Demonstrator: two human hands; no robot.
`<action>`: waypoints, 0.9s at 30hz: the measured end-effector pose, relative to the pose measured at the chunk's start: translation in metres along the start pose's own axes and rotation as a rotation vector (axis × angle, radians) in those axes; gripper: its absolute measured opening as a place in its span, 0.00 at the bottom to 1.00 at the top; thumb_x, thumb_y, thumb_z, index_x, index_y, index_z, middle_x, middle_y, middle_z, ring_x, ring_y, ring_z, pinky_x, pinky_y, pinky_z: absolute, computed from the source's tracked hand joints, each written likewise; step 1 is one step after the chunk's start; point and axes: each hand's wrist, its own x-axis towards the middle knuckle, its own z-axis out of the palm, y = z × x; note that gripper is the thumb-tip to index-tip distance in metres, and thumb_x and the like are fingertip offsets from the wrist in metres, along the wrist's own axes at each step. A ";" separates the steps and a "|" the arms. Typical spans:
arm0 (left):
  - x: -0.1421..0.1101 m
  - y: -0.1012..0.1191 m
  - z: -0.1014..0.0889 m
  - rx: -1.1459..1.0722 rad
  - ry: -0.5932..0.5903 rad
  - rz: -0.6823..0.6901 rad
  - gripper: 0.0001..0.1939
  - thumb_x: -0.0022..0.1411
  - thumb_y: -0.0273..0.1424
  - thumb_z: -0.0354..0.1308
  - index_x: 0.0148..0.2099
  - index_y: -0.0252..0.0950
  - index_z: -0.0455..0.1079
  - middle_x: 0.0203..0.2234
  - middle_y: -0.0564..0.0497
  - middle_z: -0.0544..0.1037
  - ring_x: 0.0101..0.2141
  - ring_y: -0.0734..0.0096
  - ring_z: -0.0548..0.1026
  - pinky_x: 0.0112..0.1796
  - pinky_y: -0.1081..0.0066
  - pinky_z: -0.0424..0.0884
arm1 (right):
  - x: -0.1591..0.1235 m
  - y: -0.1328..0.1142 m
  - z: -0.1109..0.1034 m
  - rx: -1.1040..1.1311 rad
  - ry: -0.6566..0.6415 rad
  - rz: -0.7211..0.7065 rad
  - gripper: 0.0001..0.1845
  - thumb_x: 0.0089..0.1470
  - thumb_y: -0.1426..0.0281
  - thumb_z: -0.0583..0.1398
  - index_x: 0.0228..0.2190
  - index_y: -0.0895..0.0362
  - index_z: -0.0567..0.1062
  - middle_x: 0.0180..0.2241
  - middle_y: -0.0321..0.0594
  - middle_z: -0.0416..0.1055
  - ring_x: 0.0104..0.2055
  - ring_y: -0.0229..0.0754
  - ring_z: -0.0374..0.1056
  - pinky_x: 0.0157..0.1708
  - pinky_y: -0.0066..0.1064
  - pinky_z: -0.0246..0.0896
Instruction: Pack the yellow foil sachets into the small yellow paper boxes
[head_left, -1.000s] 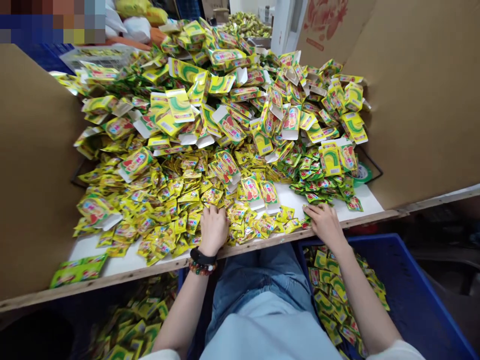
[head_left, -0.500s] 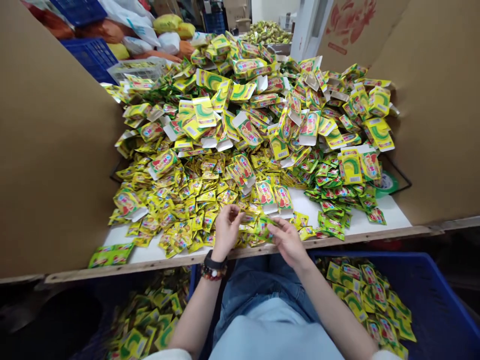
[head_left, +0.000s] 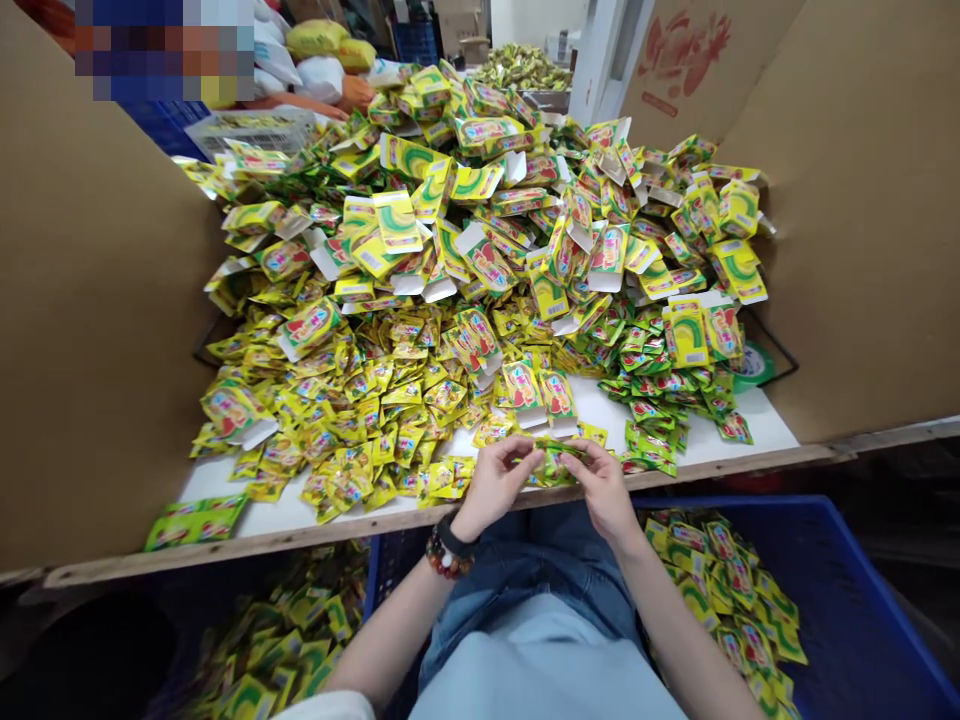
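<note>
My left hand (head_left: pixel 496 484) and my right hand (head_left: pixel 604 486) meet at the table's front edge, thumbs pointing toward each other. Pinched between them is a small green sachet (head_left: pixel 553 462), its ends partly covered by my fingers. Just beyond it, two small open-flapped yellow-and-green boxes (head_left: pixel 523 385) lie side by side. Yellow sachets (head_left: pixel 405 400) spread in a heap to the left of my hands. On the right is a smaller pile of green sachets (head_left: pixel 651 400).
A high mound of flat-lying and half-open boxes (head_left: pixel 480 180) fills the back. Cardboard walls (head_left: pixel 855 220) stand on both sides. Blue crates (head_left: pixel 847 580) with packed boxes sit below the table edge. A green sachet strip (head_left: pixel 196 520) lies at the front left corner.
My left hand has moved right and down to the green sachet, which my right hand held alone before. My right hand has shifted slightly right. The view has swung a little.
</note>
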 end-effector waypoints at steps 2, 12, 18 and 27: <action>0.025 0.004 -0.007 0.344 -0.069 0.188 0.13 0.63 0.24 0.51 0.45 0.37 0.75 0.41 0.44 0.78 0.42 0.62 0.75 0.45 0.59 0.72 | -0.004 -0.001 -0.018 0.016 0.100 0.000 0.16 0.41 0.60 0.70 0.31 0.55 0.78 0.24 0.33 0.74 0.25 0.36 0.68 0.27 0.29 0.71; 0.119 0.012 -0.032 1.216 -0.560 0.660 0.25 0.54 0.18 0.56 0.56 0.31 0.66 0.52 0.37 0.72 0.61 0.51 0.60 0.59 0.52 0.54 | -0.004 -0.012 -0.047 -0.060 0.193 -0.097 0.14 0.43 0.60 0.69 0.31 0.55 0.78 0.26 0.34 0.73 0.25 0.36 0.66 0.23 0.28 0.68; 0.050 0.024 -0.035 1.120 -0.397 0.458 0.33 0.53 0.31 0.61 0.61 0.35 0.60 0.42 0.42 0.74 0.43 0.54 0.73 0.43 0.61 0.68 | 0.008 -0.047 -0.032 -0.412 0.011 -0.308 0.09 0.53 0.62 0.62 0.32 0.54 0.78 0.31 0.38 0.76 0.35 0.42 0.70 0.38 0.34 0.66; -0.026 0.010 0.007 0.625 -0.064 0.218 0.29 0.50 0.37 0.65 0.54 0.36 0.65 0.40 0.44 0.77 0.38 0.56 0.77 0.37 0.62 0.74 | 0.007 -0.064 0.015 -0.981 -0.242 -0.519 0.13 0.60 0.74 0.53 0.37 0.54 0.77 0.36 0.43 0.72 0.38 0.45 0.70 0.38 0.35 0.64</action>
